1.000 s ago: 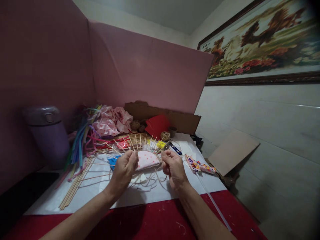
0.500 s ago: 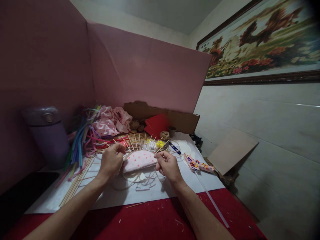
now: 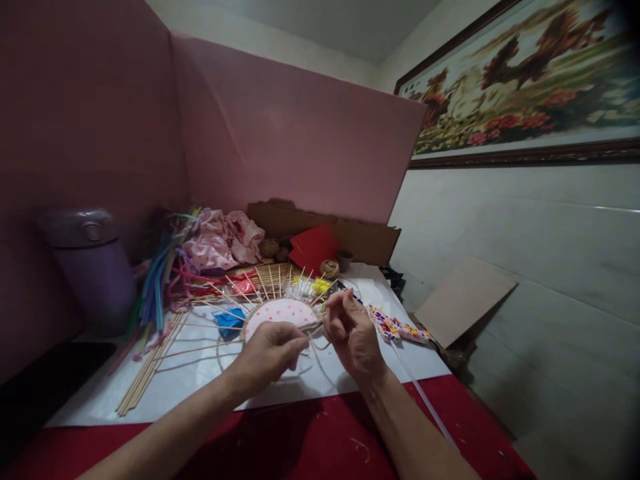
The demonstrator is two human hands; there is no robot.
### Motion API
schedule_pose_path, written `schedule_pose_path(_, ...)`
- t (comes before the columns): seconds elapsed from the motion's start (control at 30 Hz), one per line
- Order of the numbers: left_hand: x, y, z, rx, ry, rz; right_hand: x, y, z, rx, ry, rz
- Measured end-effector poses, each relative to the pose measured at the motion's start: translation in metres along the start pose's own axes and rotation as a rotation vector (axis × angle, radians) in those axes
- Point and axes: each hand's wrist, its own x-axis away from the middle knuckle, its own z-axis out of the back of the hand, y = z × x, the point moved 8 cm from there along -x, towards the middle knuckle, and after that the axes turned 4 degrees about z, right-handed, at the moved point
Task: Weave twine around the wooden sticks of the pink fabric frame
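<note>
A half-round pad of pink cloth with red dots (image 3: 283, 312) lies on the white sheet, with thin wooden sticks (image 3: 249, 285) fanning out from its curved edge. My left hand (image 3: 274, 355) is in front of the pad and covers part of its lower edge. Its thumb and fingers are pressed together; whatever is between them is too small to name. Raised at the pad's right end, my right hand (image 3: 354, 335) has its fingers curled closed, their contents hidden. Beige cord (image 3: 316, 341) loops close to that hand and trails below the pad.
Left stand a purple bottle (image 3: 95, 273), pipe cleaners (image 3: 156, 287) and loose sticks (image 3: 150, 367). A blue packet (image 3: 229, 321) lies beside the pad. Behind are crumpled pink cloth (image 3: 220, 240), red paper (image 3: 315, 247) and a twine roll (image 3: 329, 269). Flower-patterned fabric (image 3: 397, 327) lies right.
My left hand has moved right and down from the pad's left end to its front, uncovering the blue packet. My right hand has lifted slightly and turned. The pad appears a little higher and flatter.
</note>
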Motion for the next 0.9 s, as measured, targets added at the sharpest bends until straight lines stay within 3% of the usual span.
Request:
schedule_pose_path(0.13, 0.001, 0.001, 0.009, 0.208, -0.104, 0.095, -0.004, -0.010, 0.008, 0.325, 0.063, 0.158)
schedule_pose_path(0.23, 0.001, 0.003, 0.017, 0.320, -0.089, 0.082, 0.000, -0.016, -0.007, 0.738, -0.048, 0.333)
schedule_pose_path(0.33, 0.000, 0.001, 0.022, 0.417, -0.036, 0.074, 0.005, -0.012, -0.017, 0.939, -0.128, 0.379)
schedule_pose_path(0.5, -0.005, -0.001, 0.025, 0.551, -0.043, 0.065, 0.005, -0.005, -0.016, 0.959, -0.132, 0.310)
schedule_pose_path(0.67, -0.007, -0.003, 0.030, 0.598, 0.000, 0.063, 0.003, 0.002, -0.008, 0.890, -0.049, 0.207)
schedule_pose_path(0.9, -0.005, 0.003, 0.031, 0.672, 0.031, -0.044, 0.005, 0.006, -0.001, 0.851, 0.022, 0.166)
